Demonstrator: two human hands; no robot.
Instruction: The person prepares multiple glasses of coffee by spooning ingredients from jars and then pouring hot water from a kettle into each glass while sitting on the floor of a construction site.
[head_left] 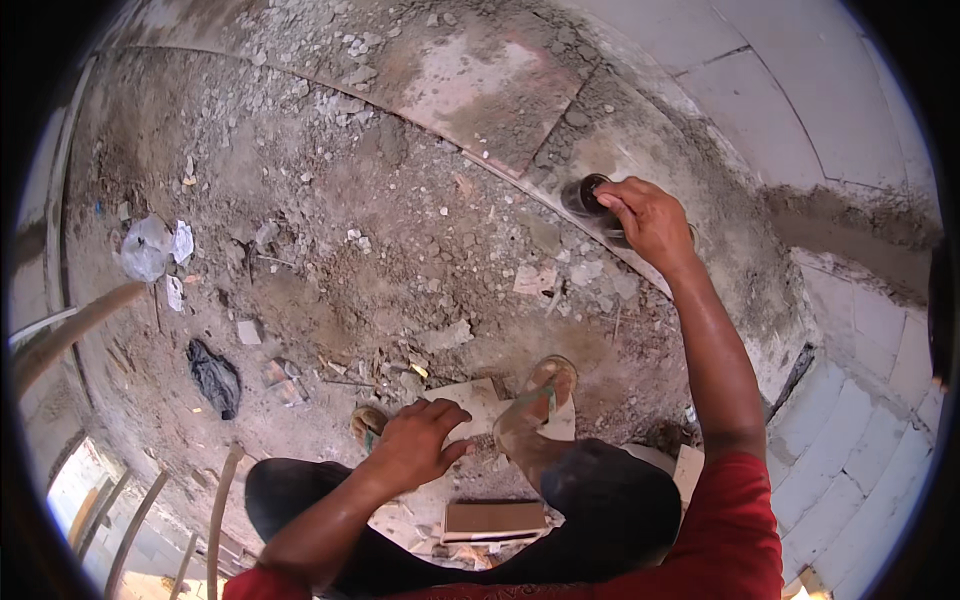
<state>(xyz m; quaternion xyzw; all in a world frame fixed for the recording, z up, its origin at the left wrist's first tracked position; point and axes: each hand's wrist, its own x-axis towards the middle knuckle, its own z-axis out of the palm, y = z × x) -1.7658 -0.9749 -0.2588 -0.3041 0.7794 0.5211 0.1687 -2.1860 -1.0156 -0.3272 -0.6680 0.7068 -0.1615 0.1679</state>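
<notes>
At the right, my right hand (648,222) reaches out with thumb and fingers pinched at the rim of a small dark cup (573,197), which looks like a glass with something dark in it. The cup is near the edge of a dusty board (620,170). Partly covered by that hand is another rounded, shiny edge; its kind I cannot make out. My left hand (418,442) hangs between my knees, palm down, fingers loosely bent and thumb apart, holding nothing.
Rubble and pale chips cover the dirt floor (330,250). A clear plastic bag (147,248) and a black crumpled bag (213,378) lie left. Wooden poles (75,335) stand at the left edge; a pale block wall (770,90) rises right. A brick (494,521) sits below me.
</notes>
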